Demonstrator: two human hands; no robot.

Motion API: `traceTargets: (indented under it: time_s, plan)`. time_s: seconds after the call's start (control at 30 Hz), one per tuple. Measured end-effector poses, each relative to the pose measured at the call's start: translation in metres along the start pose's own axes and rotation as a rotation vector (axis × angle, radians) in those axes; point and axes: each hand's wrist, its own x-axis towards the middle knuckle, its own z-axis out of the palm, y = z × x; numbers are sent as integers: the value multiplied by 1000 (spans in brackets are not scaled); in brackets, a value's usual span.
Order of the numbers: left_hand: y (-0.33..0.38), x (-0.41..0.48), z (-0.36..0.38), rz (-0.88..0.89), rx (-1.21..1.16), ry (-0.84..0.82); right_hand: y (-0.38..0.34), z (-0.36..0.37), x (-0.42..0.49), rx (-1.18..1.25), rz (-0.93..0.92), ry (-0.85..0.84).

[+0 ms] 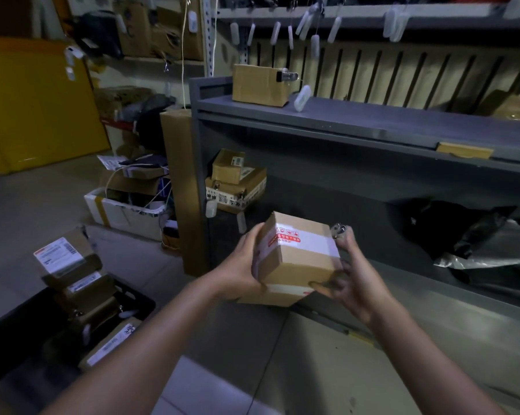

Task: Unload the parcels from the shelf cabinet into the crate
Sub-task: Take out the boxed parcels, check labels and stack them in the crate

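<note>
Taped carton (300, 259) sits between fingers of left hand (240, 265) and right hand (351, 283), both grasping its sides; judged light, stiff; glossy tape (308, 238) under fingers may slip

A parcel depot storeroom: grey shelf cabinet (342, 121), labelled cardboard parcels (237, 181), hanging tags (275, 32).

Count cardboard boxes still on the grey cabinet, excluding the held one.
3: top-shelf box, small box stacked on larger box at lower left. A cropped brown parcel far right may be another.
</note>
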Motion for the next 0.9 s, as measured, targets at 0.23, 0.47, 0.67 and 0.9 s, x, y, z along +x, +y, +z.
traceTargets:
  time_s: [0.23,0.47,0.67,0.9]
  plan:
    - [11,-11,-11,-112,-451,-118,11,-10,4,29,-78,52]
    - [14,-8,-2,-319,-976,160,15,-7,0,-9,-145,-81]
    - [10,-10,-5,-408,-1090,252,27,-7,1,14,-154,-130]
    - [-1,-10,-7,-402,-1173,24,17,0,-5,5,-215,-101]
